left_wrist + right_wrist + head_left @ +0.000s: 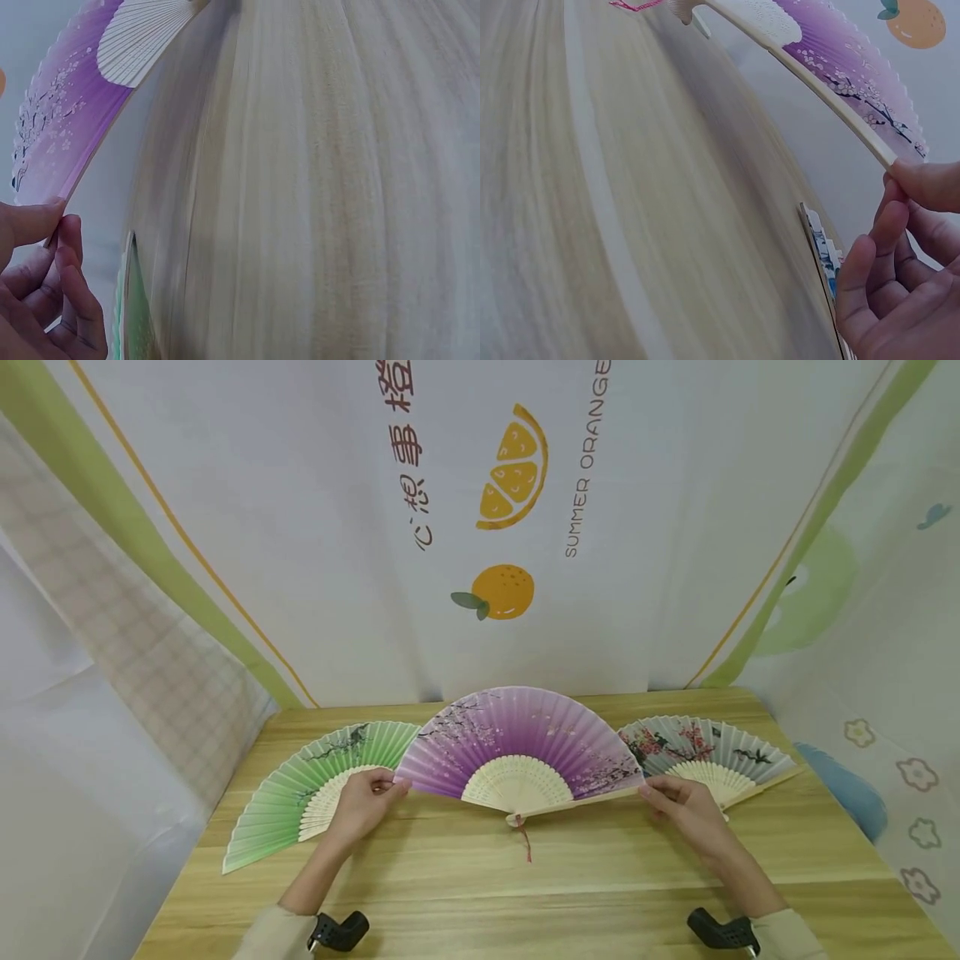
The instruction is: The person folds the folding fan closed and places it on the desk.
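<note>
A purple folding fan (517, 727) with a blossom print is spread wide between my two hands, raised over the table in both wrist views. My left hand (366, 802) pinches its left end between thumb and fingers. At the other end, my right hand (686, 806) pinches the tip of the pale outer rib (832, 97). A red tassel (527, 843) hangs from the pivot. Behind my left hand lies a spread green folding fan (281, 810), partly covered by hand and purple fan. A spread grey floral fan (701, 747) lies behind my right hand.
The wooden table (480, 910) runs back to a white curtain (337, 610) printed with oranges. More cloth hangs at both sides. A blue rounded thing (843, 789) sits past the table's right edge. Black wrist mounts (341, 932) are on both wrists.
</note>
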`<state>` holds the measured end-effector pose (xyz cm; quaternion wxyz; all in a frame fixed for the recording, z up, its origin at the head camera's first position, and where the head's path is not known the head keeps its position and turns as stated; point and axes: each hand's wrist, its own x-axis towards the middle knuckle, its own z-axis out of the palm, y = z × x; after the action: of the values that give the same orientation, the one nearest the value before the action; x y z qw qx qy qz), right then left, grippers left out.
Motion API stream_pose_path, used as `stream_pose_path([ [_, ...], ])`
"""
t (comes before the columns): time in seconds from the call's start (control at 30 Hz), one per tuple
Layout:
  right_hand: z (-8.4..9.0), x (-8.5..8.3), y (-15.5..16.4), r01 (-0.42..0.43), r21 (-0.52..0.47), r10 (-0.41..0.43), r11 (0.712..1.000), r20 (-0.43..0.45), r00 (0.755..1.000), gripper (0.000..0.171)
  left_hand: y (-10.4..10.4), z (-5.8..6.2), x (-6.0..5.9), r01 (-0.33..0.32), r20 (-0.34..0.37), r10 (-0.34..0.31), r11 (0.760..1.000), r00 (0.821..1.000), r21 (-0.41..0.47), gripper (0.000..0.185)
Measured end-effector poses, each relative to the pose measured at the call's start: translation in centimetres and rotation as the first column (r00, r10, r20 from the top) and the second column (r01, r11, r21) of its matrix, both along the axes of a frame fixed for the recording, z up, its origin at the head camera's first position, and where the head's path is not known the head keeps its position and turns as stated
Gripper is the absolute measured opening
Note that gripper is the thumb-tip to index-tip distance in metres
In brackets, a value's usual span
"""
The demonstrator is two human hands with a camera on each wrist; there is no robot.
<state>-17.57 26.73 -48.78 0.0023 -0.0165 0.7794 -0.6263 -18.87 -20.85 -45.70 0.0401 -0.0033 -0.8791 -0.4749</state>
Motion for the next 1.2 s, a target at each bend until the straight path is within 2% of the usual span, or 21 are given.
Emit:
stream_pose_path([
  [0.37,-0.4,0.2,0.4,0.01,-0.04,-0.009,0.999,0.005,1.0,0.028,0.5,-0.4,-0.6,0.005,-0.02,-0.004,0.999,1.0,0.037,0.011],
  [0.6,-0.2,0.1,0.4,0.005,-0.049,-0.005,0.999,-0.009,1.0,0.03,0.4,-0.2,-0.8,0.011,-0.026,-0.01,0.999,1.0,0.053,0.013],
  [0.77,0.0,-0.2,0.3,0.003,-0.045,-0.005,0.999,-0.034,0.999,0.031,0.4,-0.1,-0.9,0.005,-0.017,-0.004,0.998,1.0,0.067,0.014],
  [1.03,0.1,-0.7,0.4,0.013,-0.02,-0.014,1.0,-0.022,1.0,0.035,0.9,0.0,-1.6,0.002,-0.02,-0.001,0.998,1.0,0.065,0.019],
  [1.2,0.3,-1.2,0.3,0.012,0.0,-0.012,1.0,-0.074,0.997,0.032,1.4,0.3,-2.0,0.011,-0.024,-0.01,0.997,1.0,0.08,0.019],
])
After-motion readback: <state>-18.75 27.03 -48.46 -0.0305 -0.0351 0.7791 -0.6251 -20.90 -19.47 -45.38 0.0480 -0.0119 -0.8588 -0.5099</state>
